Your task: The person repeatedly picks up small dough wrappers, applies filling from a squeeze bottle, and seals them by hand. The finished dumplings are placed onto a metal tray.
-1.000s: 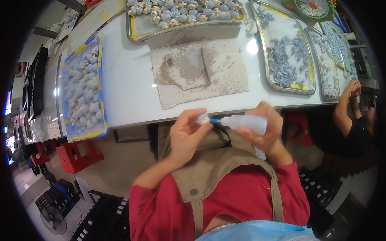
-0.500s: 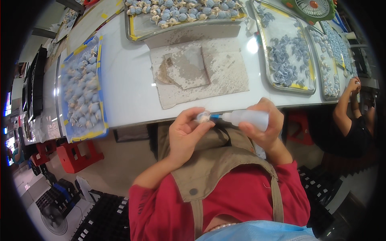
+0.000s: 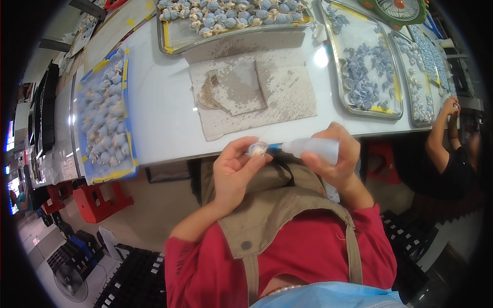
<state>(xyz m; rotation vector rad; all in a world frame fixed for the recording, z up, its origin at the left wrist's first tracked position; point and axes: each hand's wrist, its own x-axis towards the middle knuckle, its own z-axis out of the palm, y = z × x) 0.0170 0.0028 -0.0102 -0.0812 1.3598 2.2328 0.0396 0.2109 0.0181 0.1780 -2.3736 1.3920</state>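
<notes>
The left hand [image 3: 237, 167] pinches a small blue and cream piece [image 3: 257, 149] between its thumb and fingers. The right hand [image 3: 336, 154] is wrapped around a pale squeeze bottle [image 3: 314, 149]. The bottle lies on its side in the hand, and its blue tip [image 3: 273, 146] points at the little piece from three o'clock. The tip is right by the piece, but I can't tell if they touch. Both hands are up by the near edge of the white table [image 3: 162, 113].

Going out from the little piece, at twelve o'clock, a spotty sheet of cardboard [image 3: 290, 97] lies on the table. Past it, also at twelve, is a metal tray [image 3: 176, 37] full of blue and cream pieces. Between nine and ten o'clock is a blue tray [image 3: 131, 143] with lots more like them. At two o'clock, another metal tray [image 3: 359, 31] holds thin blue-grey bits. A green fan [image 3: 398, 6] is between one and two o'clock, and a red stool [image 3: 102, 201] is between eight and nine.
</notes>
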